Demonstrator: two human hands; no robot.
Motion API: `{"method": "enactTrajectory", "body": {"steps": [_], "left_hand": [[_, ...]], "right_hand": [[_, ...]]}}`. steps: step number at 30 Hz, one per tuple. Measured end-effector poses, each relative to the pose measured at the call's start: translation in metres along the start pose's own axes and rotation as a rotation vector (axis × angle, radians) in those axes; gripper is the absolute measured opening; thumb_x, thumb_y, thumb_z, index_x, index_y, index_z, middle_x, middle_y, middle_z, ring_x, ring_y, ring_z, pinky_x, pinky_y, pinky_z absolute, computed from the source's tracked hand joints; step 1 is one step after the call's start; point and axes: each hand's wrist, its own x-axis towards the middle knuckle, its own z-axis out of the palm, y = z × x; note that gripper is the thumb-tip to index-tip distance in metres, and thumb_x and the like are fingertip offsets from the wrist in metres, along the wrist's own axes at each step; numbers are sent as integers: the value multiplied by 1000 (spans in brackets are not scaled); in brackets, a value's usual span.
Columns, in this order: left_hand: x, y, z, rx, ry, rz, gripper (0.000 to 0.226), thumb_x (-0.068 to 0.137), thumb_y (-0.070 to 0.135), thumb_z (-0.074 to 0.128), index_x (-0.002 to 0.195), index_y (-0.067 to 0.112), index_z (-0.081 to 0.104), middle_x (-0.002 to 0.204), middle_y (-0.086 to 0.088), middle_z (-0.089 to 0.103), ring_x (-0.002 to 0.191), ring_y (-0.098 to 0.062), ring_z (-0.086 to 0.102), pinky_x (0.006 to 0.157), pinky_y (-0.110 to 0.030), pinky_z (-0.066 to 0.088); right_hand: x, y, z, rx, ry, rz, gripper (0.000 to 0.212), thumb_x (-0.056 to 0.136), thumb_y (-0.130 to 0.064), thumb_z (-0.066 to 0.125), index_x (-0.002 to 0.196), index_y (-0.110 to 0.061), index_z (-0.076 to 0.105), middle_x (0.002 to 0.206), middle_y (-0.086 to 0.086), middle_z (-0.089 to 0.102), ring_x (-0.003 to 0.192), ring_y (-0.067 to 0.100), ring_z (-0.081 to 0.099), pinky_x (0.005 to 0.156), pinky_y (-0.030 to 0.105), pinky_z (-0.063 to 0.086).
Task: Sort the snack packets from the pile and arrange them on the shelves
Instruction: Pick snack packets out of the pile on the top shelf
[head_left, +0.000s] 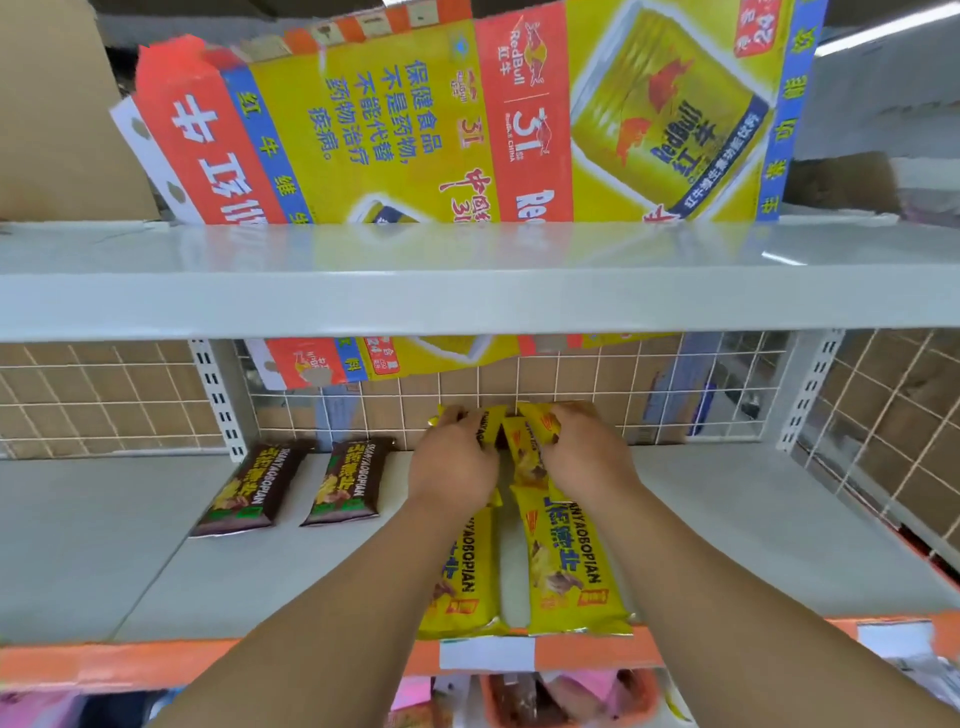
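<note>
Left hand (457, 462) and right hand (587, 457) side by side on the shelf (156, 545), both gripping the back packets (524, 441). Wire grid (571, 384) just behind the fingers. Nearer than the hands, partly under the forearms: two front packets (571, 566) flat, side by side, at shelf edge. Left of left hand: two side packets (345, 480) flat, side by side. Above the hands: upper shelf (467, 301), flattened carton (441, 119) standing at its back.

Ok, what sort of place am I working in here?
Most likely a small shop: a metal shelf with a wire-grid back, an orange price strip carrying a white label, and yellow snack packets laid in rows.
</note>
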Motion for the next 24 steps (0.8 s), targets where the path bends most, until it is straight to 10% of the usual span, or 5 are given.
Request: {"method": "enactTrajectory", "body": {"steps": [24], "left_hand": [[64, -28, 61, 258, -137, -158, 69, 97, 42, 40, 161, 30, 16, 170, -1, 7, 142, -41, 31, 107, -47, 39]], "right_hand": [[61, -9, 63, -214, -212, 24, 70, 98, -50, 44, 159, -35, 13, 169, 5, 2, 140, 42, 36, 109, 48, 37]]}}
